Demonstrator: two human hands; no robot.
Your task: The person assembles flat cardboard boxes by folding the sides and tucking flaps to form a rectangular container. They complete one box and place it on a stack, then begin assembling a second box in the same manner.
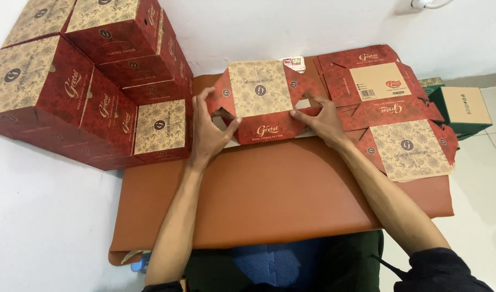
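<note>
Half-folded red and tan carton (261, 100) sits at the far middle of the brown mat (269, 194), which covers the bench. Left hand (209, 127) presses the carton's left end, fingers (204, 97) spread over the side flap, thumb reaching across to the red front panel; fingers apart, bracing rather than clamped. Right hand (323, 120) meets the right end, fingertips (297, 114) pushing the front panel's upper edge inward, fingers loosely together and flat on the card. Both hands work from opposite ends, seemingly so the panel stays square while the flaps tuck. Tan patterned top faces up, side flaps splayed outward. Just right of the carton lies a flat blank (391, 108), unfolded, printed side up, within easy reach of the right hand. At far left a stack of finished boxes (91, 81) stands against the white wall, off the mat, likely kept clear of the working space. A green and tan box (464, 111) rests on the floor at the right edge. Small printed card (294, 62) peeks out behind the carton.
</note>
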